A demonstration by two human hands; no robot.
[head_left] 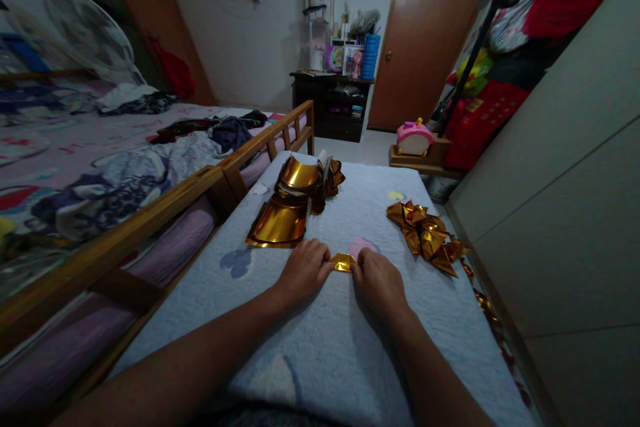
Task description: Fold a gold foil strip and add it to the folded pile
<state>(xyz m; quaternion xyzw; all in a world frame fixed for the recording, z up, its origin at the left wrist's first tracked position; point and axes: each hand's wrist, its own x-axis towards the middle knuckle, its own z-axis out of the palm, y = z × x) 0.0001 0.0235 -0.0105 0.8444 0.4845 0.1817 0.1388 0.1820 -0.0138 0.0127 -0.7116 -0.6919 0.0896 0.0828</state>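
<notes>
Left hand (304, 270) and right hand (381, 280) pinch gold foil (343, 263), curved sheets (280, 220) beyond the left, folded pieces (430, 239) rightward.

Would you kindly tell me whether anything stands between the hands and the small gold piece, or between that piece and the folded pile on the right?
Nothing visible separates them: the left hand and right hand hold the gold piece at its ends. Toward the pile, only the right hand itself lies between.

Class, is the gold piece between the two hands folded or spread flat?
Folded: the gold piece, a narrow strip with angled corners, is far smaller than the gold sheets nearby.
</notes>
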